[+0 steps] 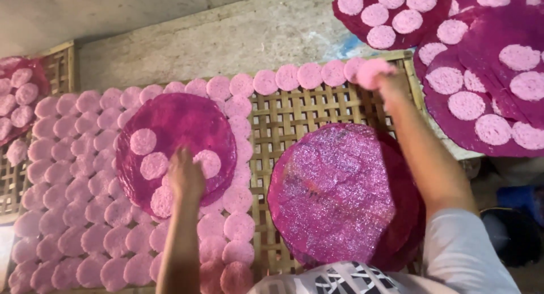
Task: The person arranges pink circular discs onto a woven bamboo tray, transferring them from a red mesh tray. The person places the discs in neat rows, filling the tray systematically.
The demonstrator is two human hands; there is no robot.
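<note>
Woven bamboo rack (283, 115) carries thin pink discs (68, 175), likely brittle; left hand (186, 176) presses the magenta tray (175, 124), right hand (391, 81) pinches one disc (371, 72) by its edge.

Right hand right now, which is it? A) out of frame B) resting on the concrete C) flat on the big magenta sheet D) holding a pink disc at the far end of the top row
D: the right hand grips a pink disc at the right end of the top row on the bamboo tray.
</note>
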